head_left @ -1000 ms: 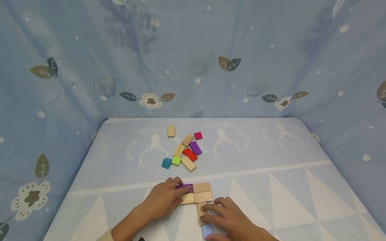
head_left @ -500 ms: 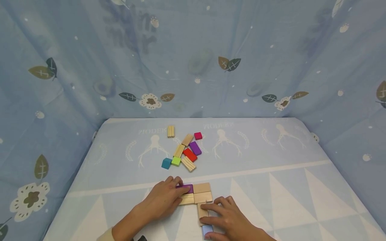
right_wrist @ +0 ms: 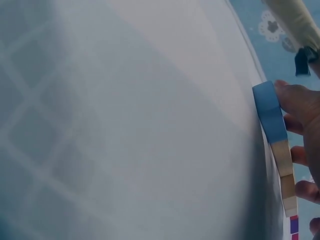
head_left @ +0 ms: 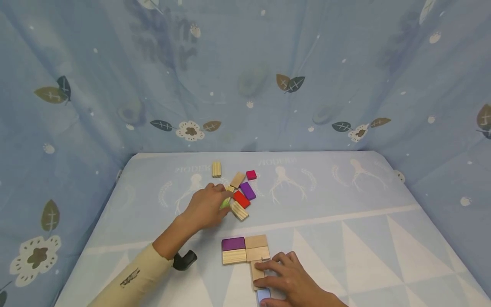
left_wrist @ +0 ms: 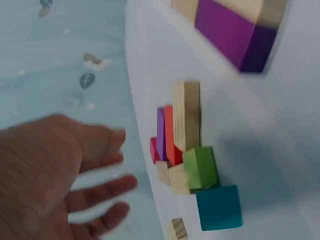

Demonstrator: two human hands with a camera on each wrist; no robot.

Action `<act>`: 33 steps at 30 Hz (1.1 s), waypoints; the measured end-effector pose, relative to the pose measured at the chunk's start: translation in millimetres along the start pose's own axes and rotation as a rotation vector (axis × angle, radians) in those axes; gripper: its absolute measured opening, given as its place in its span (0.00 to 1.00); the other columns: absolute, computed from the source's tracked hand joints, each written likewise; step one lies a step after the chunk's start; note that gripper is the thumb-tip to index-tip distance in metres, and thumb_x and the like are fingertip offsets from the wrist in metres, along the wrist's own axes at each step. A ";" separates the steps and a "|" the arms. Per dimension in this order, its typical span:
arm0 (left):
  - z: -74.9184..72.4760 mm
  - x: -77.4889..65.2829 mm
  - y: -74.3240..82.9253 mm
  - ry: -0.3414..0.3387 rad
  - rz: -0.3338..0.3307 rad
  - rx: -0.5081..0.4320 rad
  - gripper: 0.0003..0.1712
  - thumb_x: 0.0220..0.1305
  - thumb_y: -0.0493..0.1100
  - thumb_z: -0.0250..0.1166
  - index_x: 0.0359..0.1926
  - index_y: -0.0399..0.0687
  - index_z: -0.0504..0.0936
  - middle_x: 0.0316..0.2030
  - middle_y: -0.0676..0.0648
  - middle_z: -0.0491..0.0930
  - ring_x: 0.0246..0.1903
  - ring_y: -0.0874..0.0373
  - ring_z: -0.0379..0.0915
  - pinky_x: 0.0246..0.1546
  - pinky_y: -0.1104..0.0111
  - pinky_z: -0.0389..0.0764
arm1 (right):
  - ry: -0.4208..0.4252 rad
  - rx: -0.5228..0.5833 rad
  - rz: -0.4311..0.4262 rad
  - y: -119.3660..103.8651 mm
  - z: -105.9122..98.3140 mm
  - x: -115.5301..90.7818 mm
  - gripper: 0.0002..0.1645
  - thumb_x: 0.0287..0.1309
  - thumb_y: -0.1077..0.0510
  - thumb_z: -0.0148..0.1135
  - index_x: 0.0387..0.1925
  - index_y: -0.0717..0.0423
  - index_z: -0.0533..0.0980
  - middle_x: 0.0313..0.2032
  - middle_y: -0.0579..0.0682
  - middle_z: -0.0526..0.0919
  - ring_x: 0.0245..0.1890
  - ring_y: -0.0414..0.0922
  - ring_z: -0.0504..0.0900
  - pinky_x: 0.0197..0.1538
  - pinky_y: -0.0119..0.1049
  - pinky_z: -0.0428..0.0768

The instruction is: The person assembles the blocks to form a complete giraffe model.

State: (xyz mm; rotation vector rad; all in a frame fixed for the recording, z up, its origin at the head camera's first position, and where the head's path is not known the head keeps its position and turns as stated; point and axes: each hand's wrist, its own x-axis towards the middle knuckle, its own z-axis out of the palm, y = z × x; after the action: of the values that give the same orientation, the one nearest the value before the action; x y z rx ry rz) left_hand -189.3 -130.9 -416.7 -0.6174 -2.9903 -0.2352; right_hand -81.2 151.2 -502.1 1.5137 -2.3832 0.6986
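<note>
Blocks directly on printed tablecloth

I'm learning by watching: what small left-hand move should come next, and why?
Probably lower the left hand and pinch the green block: that hand holds nothing, its fingers are parted, and it is over the loose blocks, while the right hand touches the blue block.
</note>
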 end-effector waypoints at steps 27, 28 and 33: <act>21.0 62.8 -9.0 -0.182 -0.360 0.082 0.18 0.55 0.55 0.69 0.26 0.47 0.76 0.19 0.49 0.73 0.21 0.54 0.71 0.21 0.61 0.72 | -0.043 0.040 0.016 1.9 -0.5 -0.9 0.20 0.60 0.36 0.64 0.53 0.31 0.81 0.59 0.37 0.73 0.51 0.37 0.68 0.44 0.33 0.59; 21.8 62.7 -9.4 -0.180 -0.361 0.082 0.19 0.54 0.56 0.70 0.26 0.47 0.76 0.19 0.49 0.73 0.21 0.54 0.71 0.22 0.61 0.72 | -0.040 0.040 0.014 1.9 -0.6 -0.8 0.20 0.60 0.36 0.64 0.53 0.31 0.81 0.59 0.37 0.73 0.51 0.37 0.68 0.44 0.33 0.59; 24.6 61.2 -10.8 -0.183 -0.374 0.075 0.22 0.50 0.58 0.73 0.29 0.46 0.77 0.21 0.49 0.73 0.22 0.54 0.71 0.24 0.61 0.73 | -0.069 0.067 0.044 1.2 -1.0 -1.0 0.21 0.59 0.36 0.64 0.53 0.30 0.80 0.59 0.36 0.72 0.52 0.35 0.67 0.45 0.33 0.58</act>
State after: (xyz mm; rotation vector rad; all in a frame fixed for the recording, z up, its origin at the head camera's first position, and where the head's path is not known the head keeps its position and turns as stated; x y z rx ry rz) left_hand -250.8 -112.9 -435.8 -0.0698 -3.2529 -0.0909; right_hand -81.9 152.9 -501.9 1.5392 -2.4743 0.7545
